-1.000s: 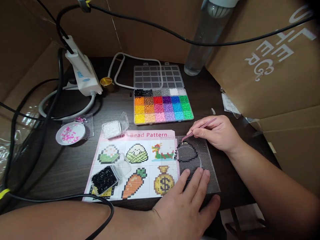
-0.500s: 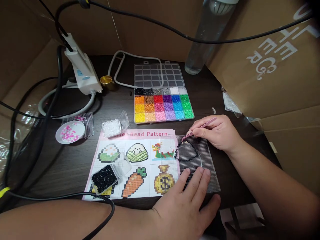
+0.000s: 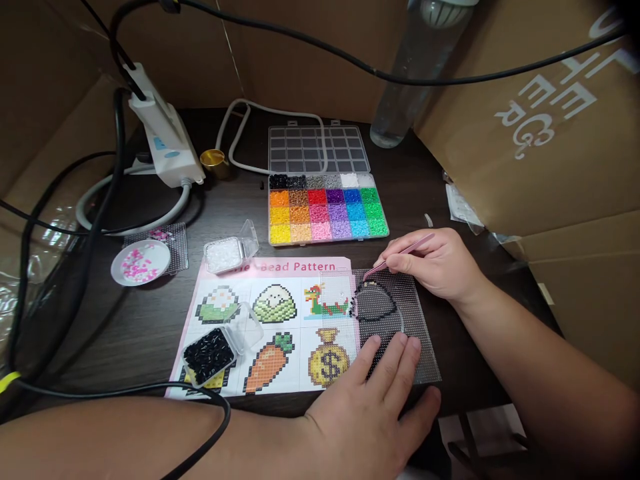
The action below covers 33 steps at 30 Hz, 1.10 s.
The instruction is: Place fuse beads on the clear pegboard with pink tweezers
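Pinched in my right hand (image 3: 425,263) is a pair of pink tweezers (image 3: 407,250). Their tips touch down near the top of a ring of black beads (image 3: 376,320) on a clear pegboard (image 3: 423,347). A few pale beads (image 3: 370,283) sit inside that ring's upper edge. Whether the tips hold a bead is too small to tell. My left hand (image 3: 380,393) lies with fingers spread on the pegboard's near edge. Under the board's left part is the bead pattern sheet (image 3: 300,320). An open box of black beads (image 3: 209,357) rests on the sheet.
Behind the sheet lies an open sorting case (image 3: 327,210) of coloured beads. A small box of white beads (image 3: 224,256) overlaps the sheet's top edge. Farther left are a dish of pink beads (image 3: 141,263) and a power strip (image 3: 165,140). A black cable (image 3: 125,389) crosses my left forearm.
Almost nothing differs. Both hands keep their places, with the tweezers at the same spot on the bead ring; the view has shifted very slightly.
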Motion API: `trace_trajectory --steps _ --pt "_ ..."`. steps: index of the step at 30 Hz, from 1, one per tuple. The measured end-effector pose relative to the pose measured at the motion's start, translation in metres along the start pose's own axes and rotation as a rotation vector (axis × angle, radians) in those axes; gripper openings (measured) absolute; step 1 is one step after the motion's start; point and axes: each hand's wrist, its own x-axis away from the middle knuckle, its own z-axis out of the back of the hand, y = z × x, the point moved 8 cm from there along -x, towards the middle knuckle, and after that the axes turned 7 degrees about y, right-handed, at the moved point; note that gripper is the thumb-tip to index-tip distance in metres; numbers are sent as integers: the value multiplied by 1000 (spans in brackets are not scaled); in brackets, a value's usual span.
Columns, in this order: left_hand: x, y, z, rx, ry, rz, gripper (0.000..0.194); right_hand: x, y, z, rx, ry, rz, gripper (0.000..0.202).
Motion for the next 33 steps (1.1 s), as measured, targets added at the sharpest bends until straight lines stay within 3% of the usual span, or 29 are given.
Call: trace_trajectory --steps 33 --pt "-1 -1 1 -13 22 -1 43 0 0 2 42 9 36 15"
